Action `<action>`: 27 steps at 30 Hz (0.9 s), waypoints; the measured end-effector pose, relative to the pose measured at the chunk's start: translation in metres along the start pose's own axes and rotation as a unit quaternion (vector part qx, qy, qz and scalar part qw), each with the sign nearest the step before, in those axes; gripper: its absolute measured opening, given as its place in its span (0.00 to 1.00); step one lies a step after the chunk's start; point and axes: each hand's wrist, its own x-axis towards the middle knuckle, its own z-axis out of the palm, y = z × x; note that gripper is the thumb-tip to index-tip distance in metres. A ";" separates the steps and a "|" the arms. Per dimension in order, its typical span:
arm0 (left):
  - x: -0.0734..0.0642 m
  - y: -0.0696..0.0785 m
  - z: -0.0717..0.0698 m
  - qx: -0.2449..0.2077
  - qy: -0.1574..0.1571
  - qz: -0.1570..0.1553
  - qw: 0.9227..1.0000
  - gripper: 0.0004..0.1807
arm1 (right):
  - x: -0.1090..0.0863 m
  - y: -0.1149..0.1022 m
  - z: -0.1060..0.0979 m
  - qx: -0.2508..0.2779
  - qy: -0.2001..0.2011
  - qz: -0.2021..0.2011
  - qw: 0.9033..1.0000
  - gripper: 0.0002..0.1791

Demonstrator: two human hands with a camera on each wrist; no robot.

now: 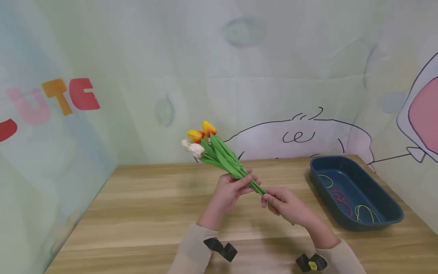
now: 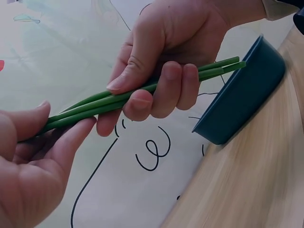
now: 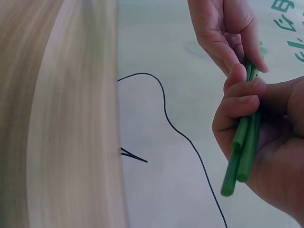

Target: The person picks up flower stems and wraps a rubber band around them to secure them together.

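A small bunch of artificial tulips (image 1: pixel 224 156), with yellow-orange and white heads and green leaves, is held slanted above the table, its heads up to the left. My left hand (image 1: pixel 234 189) pinches the stems just below the leaves, between thumb and fingers. Lower down, my right hand (image 1: pixel 285 203) grips the same stems, fingers curled round them. In the left wrist view the stems (image 2: pixel 109 100) run through both hands, and their cut ends stick out past the right hand (image 2: pixel 166 52). The right wrist view shows the stem ends (image 3: pixel 242 152) close up.
A dark blue plastic basin (image 1: pixel 356 190) stands on the right of the wooden table (image 1: pixel 147 213). Inside it lie several thin rubber bands (image 1: pixel 338 196), yellow, pink and green. Behind the table hangs a printed backdrop (image 1: pixel 205 76) with cartoon drawings.
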 end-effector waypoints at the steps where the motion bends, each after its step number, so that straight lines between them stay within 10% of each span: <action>1: -0.001 0.000 -0.002 0.009 -0.003 -0.001 1.000 0.14 | 0.000 0.000 0.000 0.001 -0.006 0.000 1.000 0.14; 18: -0.004 -0.003 0.000 0.023 0.025 0.013 0.999 0.05 | -0.018 0.008 -0.028 -0.017 -0.087 0.018 0.996 0.17; 27: -0.002 -0.002 -0.004 0.002 0.059 0.021 0.998 0.03 | -0.045 0.006 -0.079 -0.113 -0.017 0.059 0.992 0.27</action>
